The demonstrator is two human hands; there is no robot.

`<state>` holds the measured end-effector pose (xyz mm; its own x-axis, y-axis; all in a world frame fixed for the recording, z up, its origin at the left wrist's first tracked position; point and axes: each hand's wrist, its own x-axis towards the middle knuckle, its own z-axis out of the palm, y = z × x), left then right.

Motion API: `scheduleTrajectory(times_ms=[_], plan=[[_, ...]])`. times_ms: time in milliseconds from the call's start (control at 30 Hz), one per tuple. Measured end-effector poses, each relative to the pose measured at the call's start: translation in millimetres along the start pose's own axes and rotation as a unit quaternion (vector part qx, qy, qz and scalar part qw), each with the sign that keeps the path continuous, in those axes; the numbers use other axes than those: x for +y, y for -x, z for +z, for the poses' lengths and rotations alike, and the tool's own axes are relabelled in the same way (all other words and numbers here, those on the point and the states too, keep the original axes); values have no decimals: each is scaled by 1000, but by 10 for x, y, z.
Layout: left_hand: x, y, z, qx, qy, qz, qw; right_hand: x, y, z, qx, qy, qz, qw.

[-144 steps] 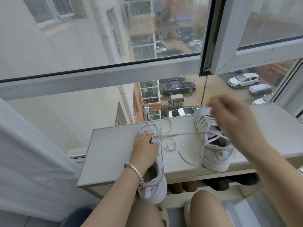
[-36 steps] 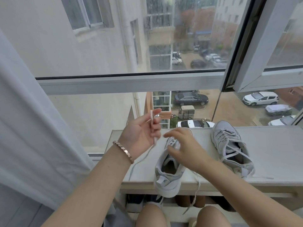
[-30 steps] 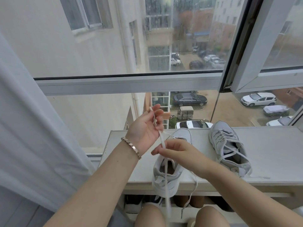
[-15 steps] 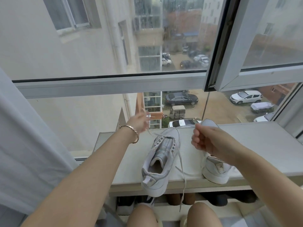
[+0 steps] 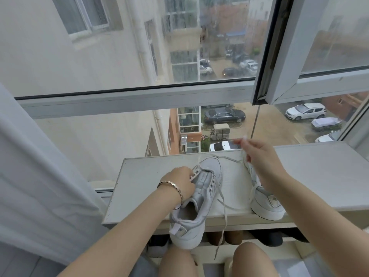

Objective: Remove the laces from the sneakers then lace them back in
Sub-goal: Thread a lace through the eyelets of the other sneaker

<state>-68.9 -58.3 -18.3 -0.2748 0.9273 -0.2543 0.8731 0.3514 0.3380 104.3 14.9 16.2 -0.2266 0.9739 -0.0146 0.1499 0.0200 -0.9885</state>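
Setting: a large window (image 5: 139, 56) looking down on wet streets and parked cars, with a pale curtain (image 5: 30, 166) hanging at the left edge.

Surface: a light grey shelf top (image 5: 143, 180) set against the window, with dark shoes (image 5: 267, 237) stored in the gap beneath it. My bare knees show at the bottom of view.

Item 1: near sneaker (image 5: 196, 200), white, lying on the shelf top with its heel overhanging the front edge toward me and its toe pointing at the glass. Its upper eyelets are bare.

Item 2: lace (image 5: 223, 212), white, threaded only near the toe of the near sneaker. One run crosses the toe and rises to the right; another trails down past the shelf's front edge and hangs between my knees.

Item 3: second sneaker (image 5: 265, 202), white, standing to the right of the first, partly hidden behind my right forearm, heel toward me, with its lacing in place.

My left hand (image 5: 179, 182), bracelet (image 5: 171, 188) at the wrist, rests on the left side of the near sneaker, fingers curled closed at an eyelet row, pinching the lace there.

My right hand (image 5: 257, 154) is raised above the shelf, thumb and forefinger pressed together on the far end of the lace, drawn taut.
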Motion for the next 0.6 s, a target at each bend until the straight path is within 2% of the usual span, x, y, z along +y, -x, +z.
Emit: scheduleTrajectory(times_ms=[100, 233, 333, 500, 600], plan=[[-42, 129, 66, 19, 3, 2, 1000, 149, 32, 128, -83, 11, 61, 995], [-56, 185, 171, 54, 138, 9, 989, 311, 64, 330, -128, -35, 105, 985], [-14, 176, 232, 69, 197, 7, 978, 391, 47, 457, -108, -32, 83, 990], [7, 201, 321, 126, 207, 9, 970, 415, -53, 559, -112, 84, 29, 990], [7, 280, 359, 154, 218, 18, 964, 399, -92, 594, -111, 82, 10, 990]])
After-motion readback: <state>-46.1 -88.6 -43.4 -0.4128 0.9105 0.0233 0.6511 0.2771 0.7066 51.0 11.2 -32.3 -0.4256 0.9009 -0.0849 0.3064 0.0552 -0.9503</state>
